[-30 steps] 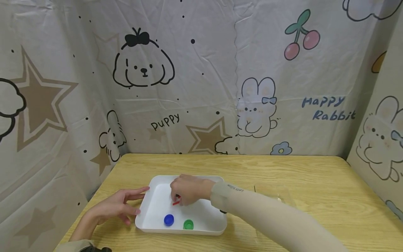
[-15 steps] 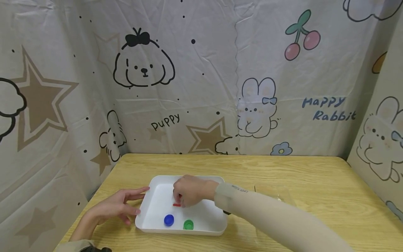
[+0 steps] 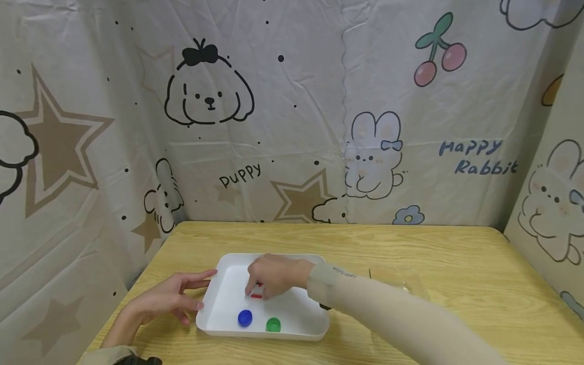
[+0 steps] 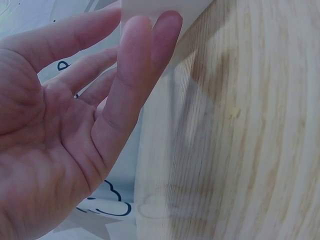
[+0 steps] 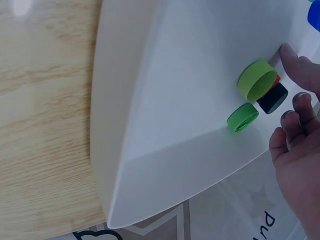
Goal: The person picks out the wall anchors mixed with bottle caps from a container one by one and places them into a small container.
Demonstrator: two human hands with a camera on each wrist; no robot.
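In the head view my left hand [image 3: 166, 296] lies at the left side of a white tray [image 3: 210, 324], fingers spread and fingertips right at its rim. The left wrist view shows its extended fingers [image 4: 125, 75] against the tray edge. My right hand [image 3: 274, 276] reaches down inside the tray. Its thumb and index finger stand apart on either side of small red strips [image 3: 256, 296]. Under its palm, the right wrist view shows a light green cap [image 5: 250, 85], a green cap [image 5: 242, 117] and a black cap [image 5: 273, 97], with something orange-red behind them.
A blue cap [image 3: 245, 318] and another green cap [image 3: 273, 325] lie near the tray's front wall. Right of the tray, partly behind the right sleeve, a clear plastic container [image 3: 410, 284] sits on the wooden table [image 3: 479, 294]. A printed cloth [image 3: 292, 126] hangs behind.
My right thumb and index finger have spread apart, baring more of the red strips. The front strip has turned from slanted to level. The left hand and tray stay put.
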